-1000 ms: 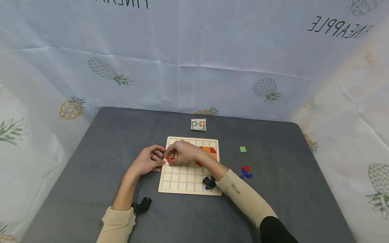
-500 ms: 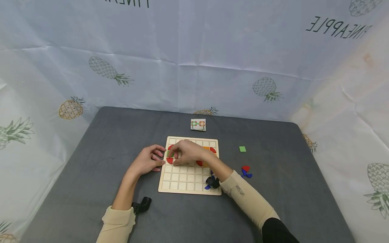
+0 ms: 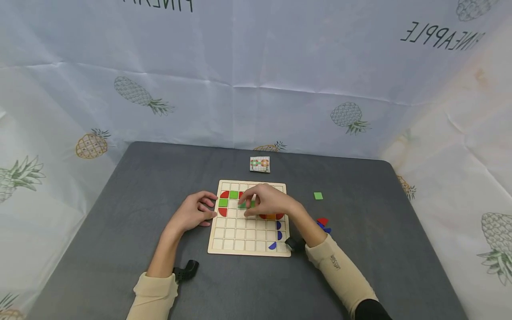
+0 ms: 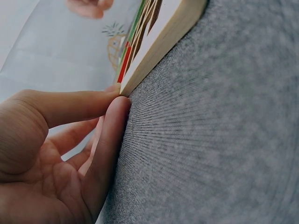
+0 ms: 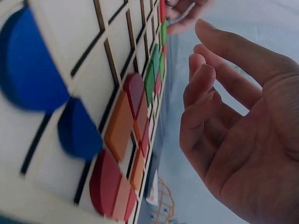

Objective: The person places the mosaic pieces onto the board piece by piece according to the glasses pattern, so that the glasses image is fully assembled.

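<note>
A light wooden grid board (image 3: 230, 233) lies on the dark table, with green squares (image 3: 223, 202), red rounded pieces (image 3: 222, 212), orange pieces and blue rounded pieces (image 3: 278, 225) in its cells. Beside the board's left edge is my left hand (image 3: 192, 212); in the left wrist view the thumb and a fingertip touch the board's edge (image 4: 161, 46). My right hand (image 3: 270, 200) hovers over the board's upper middle, hiding some pieces there. In the right wrist view its fingers (image 5: 201, 84) are loosely bent, thumb apart, with nothing between them.
Right of the board lie a loose green square (image 3: 318, 195), a red piece (image 3: 322, 221) and blue pieces (image 3: 327, 230). A small pattern card (image 3: 260, 164) sits behind the board. A pineapple-print curtain (image 3: 236, 111) hangs behind the table (image 3: 168, 169).
The right hand has moved rightward from the board's left side, uncovering green and red pieces there and blue ones at lower right. The left hand stays at the board's edge.
</note>
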Demonstrator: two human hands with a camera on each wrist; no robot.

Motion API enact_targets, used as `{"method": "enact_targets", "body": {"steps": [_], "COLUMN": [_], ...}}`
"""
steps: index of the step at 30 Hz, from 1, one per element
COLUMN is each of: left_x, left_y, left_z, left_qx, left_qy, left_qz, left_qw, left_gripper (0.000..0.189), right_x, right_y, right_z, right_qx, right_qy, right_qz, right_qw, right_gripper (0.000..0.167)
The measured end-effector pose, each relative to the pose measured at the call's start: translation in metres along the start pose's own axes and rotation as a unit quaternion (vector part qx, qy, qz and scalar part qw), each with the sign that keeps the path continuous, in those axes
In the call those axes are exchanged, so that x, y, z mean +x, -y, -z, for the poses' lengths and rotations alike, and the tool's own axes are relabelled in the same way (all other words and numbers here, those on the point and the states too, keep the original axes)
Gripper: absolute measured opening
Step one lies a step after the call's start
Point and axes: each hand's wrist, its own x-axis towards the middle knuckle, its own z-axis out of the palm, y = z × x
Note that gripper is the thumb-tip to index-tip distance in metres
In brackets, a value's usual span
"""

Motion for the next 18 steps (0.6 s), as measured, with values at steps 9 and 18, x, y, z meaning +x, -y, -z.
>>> {"method": "enact_targets", "body": {"steps": [9,18], "left_x": [0.0,-0.001], "left_y": [0.001,0.001], "left_z": [0.001,0.0], "left_qx": [0.004,0.003], "left_qy": [-0.001,0.001], "left_qz": [-0.002,-0.003], "left_qw": [1.0,1.0], "left_gripper": [0.047,0.048], "right_x": [-0.045,-0.092], "right_y": [-0.012,-0.041], "right_z": [0.025,0.053], "right_qx": [-0.006,0.033], "right_qy": [-0.067,-0.096], "right_qz": [-0.04,-0.092], "right_qw": [0.9969,0.9905], "right_gripper": [0.032,0.037]}}
